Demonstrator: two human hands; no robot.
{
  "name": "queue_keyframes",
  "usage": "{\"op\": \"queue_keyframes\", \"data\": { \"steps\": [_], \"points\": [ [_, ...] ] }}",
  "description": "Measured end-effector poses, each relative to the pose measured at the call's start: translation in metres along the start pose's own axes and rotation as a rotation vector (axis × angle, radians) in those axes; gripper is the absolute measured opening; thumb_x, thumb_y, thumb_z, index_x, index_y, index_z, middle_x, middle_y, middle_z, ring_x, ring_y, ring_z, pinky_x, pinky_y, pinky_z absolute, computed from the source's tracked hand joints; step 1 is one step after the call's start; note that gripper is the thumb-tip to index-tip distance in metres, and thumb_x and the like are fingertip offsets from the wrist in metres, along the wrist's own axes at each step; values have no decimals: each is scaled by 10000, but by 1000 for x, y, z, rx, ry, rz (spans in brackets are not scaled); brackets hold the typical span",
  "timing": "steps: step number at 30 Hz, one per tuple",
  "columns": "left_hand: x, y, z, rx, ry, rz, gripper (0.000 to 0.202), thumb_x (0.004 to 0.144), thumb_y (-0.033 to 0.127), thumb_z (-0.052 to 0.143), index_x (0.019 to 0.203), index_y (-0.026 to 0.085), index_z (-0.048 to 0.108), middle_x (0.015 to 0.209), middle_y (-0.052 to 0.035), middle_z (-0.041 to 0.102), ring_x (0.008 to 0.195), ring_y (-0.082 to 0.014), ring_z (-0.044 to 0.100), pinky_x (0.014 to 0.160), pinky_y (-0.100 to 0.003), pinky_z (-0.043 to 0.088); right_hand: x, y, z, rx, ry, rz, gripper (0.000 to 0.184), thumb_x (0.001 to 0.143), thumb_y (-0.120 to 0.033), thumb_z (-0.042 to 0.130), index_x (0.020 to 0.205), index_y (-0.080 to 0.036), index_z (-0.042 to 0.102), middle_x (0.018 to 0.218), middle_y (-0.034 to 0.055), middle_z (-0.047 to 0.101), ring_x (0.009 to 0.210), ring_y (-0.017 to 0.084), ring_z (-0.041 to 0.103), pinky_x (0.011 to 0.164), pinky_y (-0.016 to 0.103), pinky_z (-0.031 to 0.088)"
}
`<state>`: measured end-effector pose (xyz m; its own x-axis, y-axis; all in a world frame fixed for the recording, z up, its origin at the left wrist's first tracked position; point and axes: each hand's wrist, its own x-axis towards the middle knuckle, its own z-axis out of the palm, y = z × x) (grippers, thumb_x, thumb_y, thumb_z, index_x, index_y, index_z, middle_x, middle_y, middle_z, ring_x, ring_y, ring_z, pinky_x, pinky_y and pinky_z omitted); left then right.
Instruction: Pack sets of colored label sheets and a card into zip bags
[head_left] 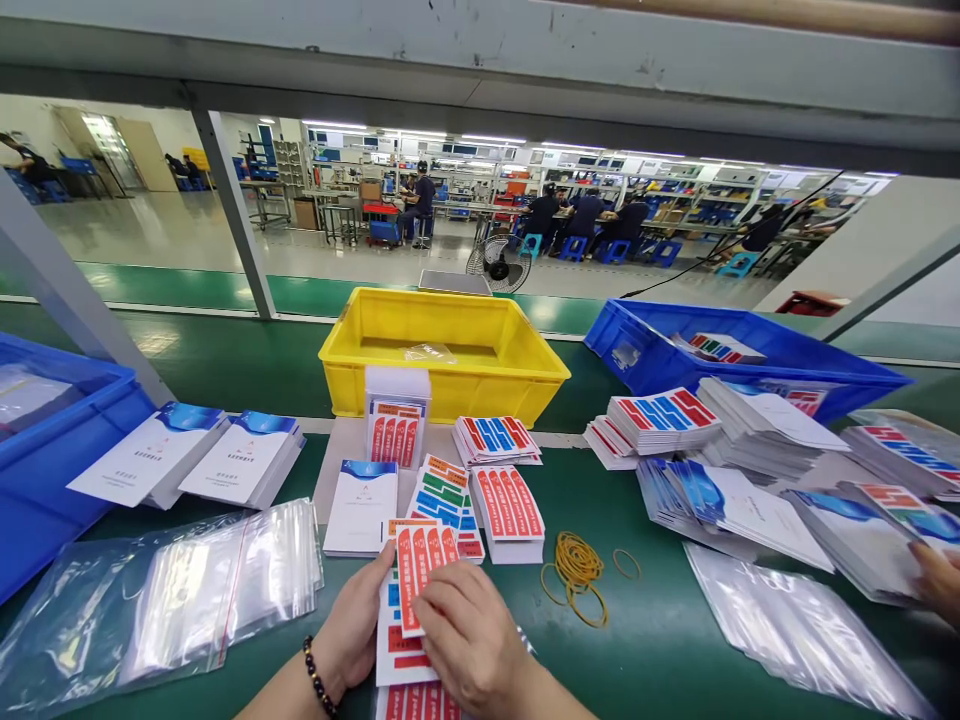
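Observation:
My left hand (352, 615), with a dark beaded bracelet at the wrist, grips the left edge of several overlapping label sheets. On top lies a sheet of red label strips (420, 560), and my right hand (476, 635) has its fingers curled over that sheet's right side. Below, a red label sheet (409, 703) shows at the bottom edge of the view. Just beyond my hands are a booklet stack (362, 505), a green-and-blue label sheet (442, 495), a stack of red label sheets (510, 510) and a stack of red-and-blue sheets (495, 437).
A yellow bin (442, 385) stands behind the stacks, with blue bins (67, 450) on either side. Rubber bands (577, 565) lie to the right, clear bags (217, 590) to the left. Another person's hand (937, 580) touches papers at far right.

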<state>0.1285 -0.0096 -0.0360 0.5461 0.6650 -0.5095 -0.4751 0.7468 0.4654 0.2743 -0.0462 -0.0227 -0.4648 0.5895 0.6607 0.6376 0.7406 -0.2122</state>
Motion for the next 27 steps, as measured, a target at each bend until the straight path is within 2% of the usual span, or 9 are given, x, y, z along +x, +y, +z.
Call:
{"op": "queue_keyframes", "data": {
  "steps": [4, 8, 12, 14, 17, 19, 21, 23, 27],
  "points": [
    [-2, -1, 1, 70, 11, 59, 416, 708, 469, 628, 808, 66, 646, 864, -150, 696, 908, -276, 623, 834, -359, 462, -6, -5, 15, 23, -67, -24, 242, 816, -87, 395, 970, -104, 581, 747, 102, 628, 737, 210, 545, 643, 368, 451],
    [-4, -2, 3, 121, -20, 71, 425, 702, 479, 628, 827, 73, 652, 860, -140, 696, 903, -274, 619, 814, -355, 464, -8, -5, 18, 44, -75, -48, 262, 834, -96, 365, 981, -119, 580, 731, 93, 624, 727, 203, 549, 627, 347, 442],
    [-3, -3, -1, 169, -50, 128, 361, 661, 391, 698, 841, 82, 649, 864, -128, 697, 871, -271, 630, 796, -349, 468, -7, -4, 8, 158, -62, -1, 236, 879, -280, 405, 971, -150, 580, 762, 87, 624, 792, 229, 552, 691, 386, 445],
    [-3, -3, -3, 177, -58, 115, 356, 652, 369, 710, 861, 88, 642, 841, -126, 699, 815, -264, 645, 772, -357, 475, -10, 3, 3, 240, 47, 143, 275, 878, -347, 409, 1026, -173, 562, 863, 103, 618, 871, 253, 547, 753, 424, 438],
    [-5, -1, -4, 230, -25, 41, 381, 646, 392, 711, 866, 90, 632, 794, -127, 698, 709, -243, 656, 748, -364, 476, -16, 18, 2, 447, 279, 635, 311, 868, -347, 439, 1142, -207, 489, 1041, 123, 578, 928, 243, 560, 778, 405, 459],
    [-7, 1, -4, 300, -34, 10, 402, 645, 411, 706, 873, 89, 628, 781, -126, 693, 690, -232, 651, 742, -354, 471, -17, 27, 5, 769, 266, 922, 380, 825, -400, 519, 1150, -208, 473, 1031, 112, 594, 876, 225, 598, 733, 368, 493],
    [-8, 1, -4, 390, -91, 7, 407, 677, 437, 669, 897, 97, 628, 774, -115, 687, 702, -228, 641, 729, -341, 464, -16, 33, 8, 1110, 136, 1037, 406, 744, -436, 620, 1053, -187, 537, 918, 84, 642, 802, 219, 626, 699, 357, 510],
    [-7, 2, -5, 545, -145, 65, 392, 744, 469, 577, 874, 105, 643, 745, -94, 676, 689, -217, 622, 710, -321, 453, -15, 38, 6, 1245, 115, 1081, 337, 678, -410, 696, 891, -168, 600, 808, 60, 668, 769, 221, 636, 717, 364, 508],
    [-7, 6, -6, 1089, -121, 354, 299, 801, 382, 509, 733, 143, 676, 688, -44, 634, 659, -185, 554, 651, -256, 396, -14, 55, -6, 1159, 537, 1210, 314, 606, -372, 759, 798, -178, 605, 713, 24, 675, 689, 217, 645, 672, 364, 525]
  ]
}}
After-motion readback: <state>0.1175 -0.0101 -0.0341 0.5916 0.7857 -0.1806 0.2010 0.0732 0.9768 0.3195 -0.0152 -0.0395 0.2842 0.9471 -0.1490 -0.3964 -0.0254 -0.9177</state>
